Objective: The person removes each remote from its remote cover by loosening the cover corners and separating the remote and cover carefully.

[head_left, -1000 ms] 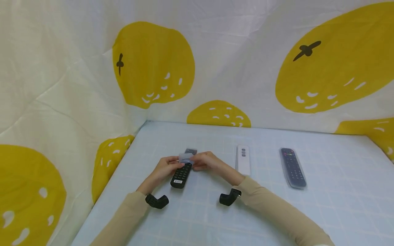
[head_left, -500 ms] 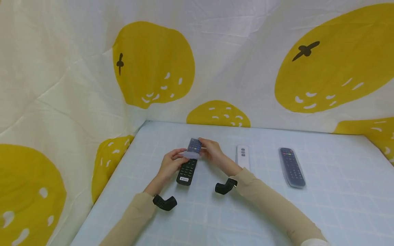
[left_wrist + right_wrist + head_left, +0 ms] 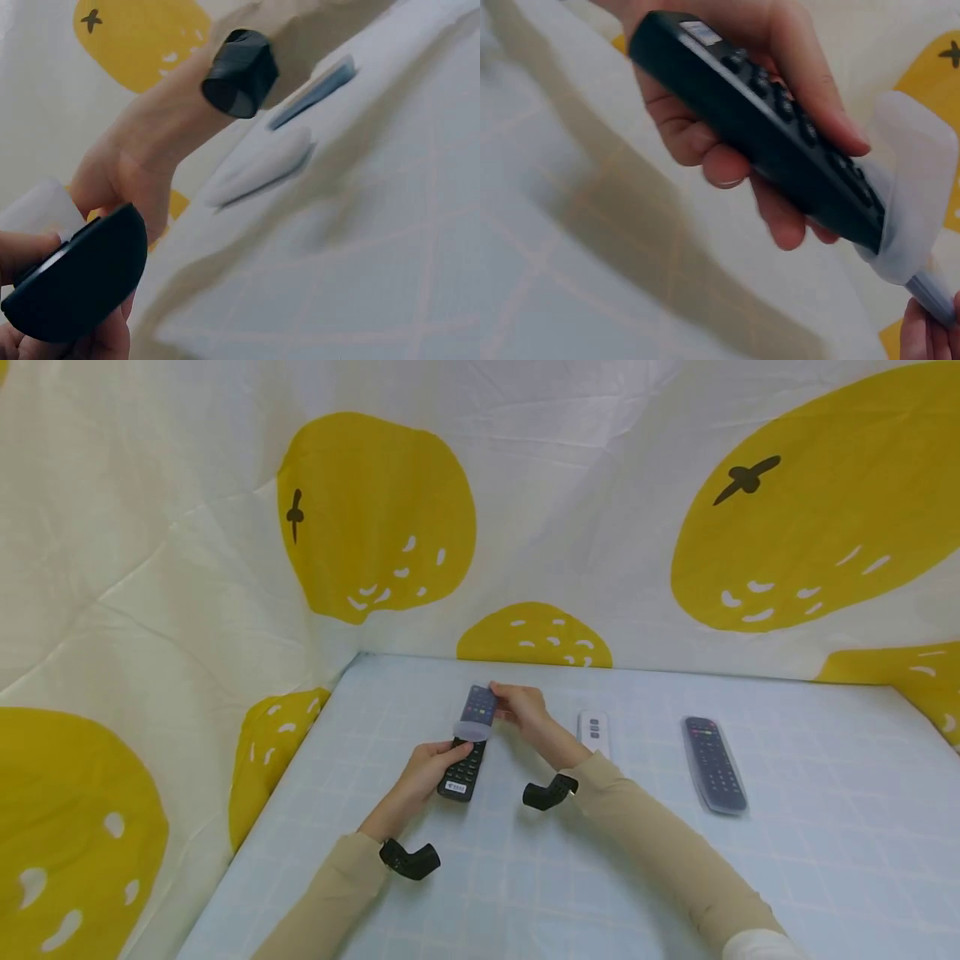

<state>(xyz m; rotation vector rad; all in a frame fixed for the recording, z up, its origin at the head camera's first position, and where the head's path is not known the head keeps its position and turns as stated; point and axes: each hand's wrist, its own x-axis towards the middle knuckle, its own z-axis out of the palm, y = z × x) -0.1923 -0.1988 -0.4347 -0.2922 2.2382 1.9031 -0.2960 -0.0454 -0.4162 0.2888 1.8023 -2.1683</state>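
Observation:
My left hand grips a black remote control, thumb on the button side and fingers underneath. Over the far half of the remote sits a translucent silicone cover, its near edge folded back in a pale band. My right hand pinches the covered far end at its right corner. In the right wrist view the bare body of the remote runs into the turned-back cover, with right fingertips beyond. The left wrist view shows the remote's rounded butt end close up.
A white remote lies on the table right of my right hand, partly behind the forearm. Farther right lies a dark remote in a clear cover. The light checked tablecloth meets a fruit-patterned curtain at the back and left.
Both hands and the remote have moved away from me and slightly right. The right hand has shifted from the cover's folded edge to the far end, and more covered buttons show.

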